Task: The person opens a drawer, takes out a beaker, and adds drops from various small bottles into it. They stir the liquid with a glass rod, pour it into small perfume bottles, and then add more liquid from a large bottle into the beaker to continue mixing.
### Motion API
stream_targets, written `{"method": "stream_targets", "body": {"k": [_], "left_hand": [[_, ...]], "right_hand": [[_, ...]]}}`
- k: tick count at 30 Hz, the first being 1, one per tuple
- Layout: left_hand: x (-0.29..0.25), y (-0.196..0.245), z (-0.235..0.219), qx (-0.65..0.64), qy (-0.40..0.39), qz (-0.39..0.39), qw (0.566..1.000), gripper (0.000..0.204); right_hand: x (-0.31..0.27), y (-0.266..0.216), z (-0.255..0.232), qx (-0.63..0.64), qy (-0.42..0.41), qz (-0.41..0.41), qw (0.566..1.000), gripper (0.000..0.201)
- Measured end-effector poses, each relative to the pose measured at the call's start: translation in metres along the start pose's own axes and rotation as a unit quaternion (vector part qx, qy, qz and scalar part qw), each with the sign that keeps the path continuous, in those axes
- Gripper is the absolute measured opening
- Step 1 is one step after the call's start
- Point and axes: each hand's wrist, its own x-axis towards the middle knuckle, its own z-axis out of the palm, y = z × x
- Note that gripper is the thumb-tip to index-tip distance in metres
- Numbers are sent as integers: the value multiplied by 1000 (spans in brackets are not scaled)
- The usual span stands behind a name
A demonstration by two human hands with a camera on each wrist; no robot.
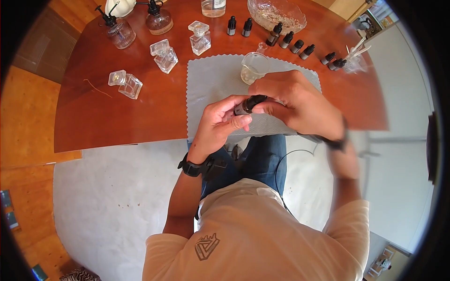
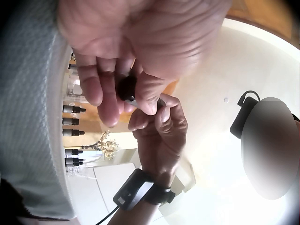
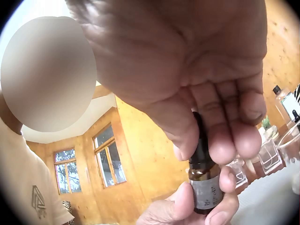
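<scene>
Dropper bottle (image 3: 207,193) of amber glass with a grey label, held between both hands. Gripped round the lower body by the thumb and curled fingers of the left hand (image 1: 219,118); pinched at the black cap (image 3: 201,153) from the other end by the thumb and fingers of the right hand (image 1: 300,98). Tilted in the head view, with cap end toward the right hand. Black wristband (image 1: 191,167) on the arm just behind the left hand. Around and beyond both hands, grey zigzag-edged cloth (image 1: 208,77). Just ahead of the right hand's fingers, clear glass vessel (image 1: 254,71) with some pale contents. Farther ahead of the right hand, in a loose row, eight more dark dropper bottles (image 1: 296,46), with patterned glass bowl (image 1: 269,18) behind. Ahead and to the left of the left hand, well apart, three square perfume bottles (image 1: 165,58) of clear glass; beyond, two ribbed atomizer bottles (image 1: 121,35) with black tops. Under all these, reddish-brown wooden table (image 1: 154,112).
</scene>
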Motion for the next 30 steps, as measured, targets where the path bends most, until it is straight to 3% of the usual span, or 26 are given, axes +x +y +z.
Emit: {"method": "stream_targets", "body": {"k": [3, 9, 13, 19, 22, 25, 28, 30], "left_hand": [[-2, 6, -8, -69, -73, -30, 995, 36], [-6, 6, -23, -114, -182, -56, 975, 49], [-9, 3, -22, -152, -175, -48, 972, 50], [-7, 7, -25, -139, -159, -54, 976, 48], [-7, 7, -21, -142, -142, -61, 978, 46], [-7, 9, -19, -137, -149, -59, 977, 45], [-8, 3, -23, -143, -169, -43, 974, 44], [-9, 2, -23, -153, -155, -35, 975, 42]], "right_hand": [[3, 4, -4, 54, -31, -62, 996, 25], [11, 0, -4, 101, -92, -113, 984, 34], [14, -11, -2, 35, -91, -89, 991, 23], [9, -28, 2, -138, -53, 39, 988, 21], [9, -20, 9, -81, 22, -44, 996, 21], [8, -24, 3, -21, -34, -74, 996, 20], [8, -27, 4, -54, -56, -67, 995, 22], [7, -26, 11, -59, -28, -48, 997, 21]]}}
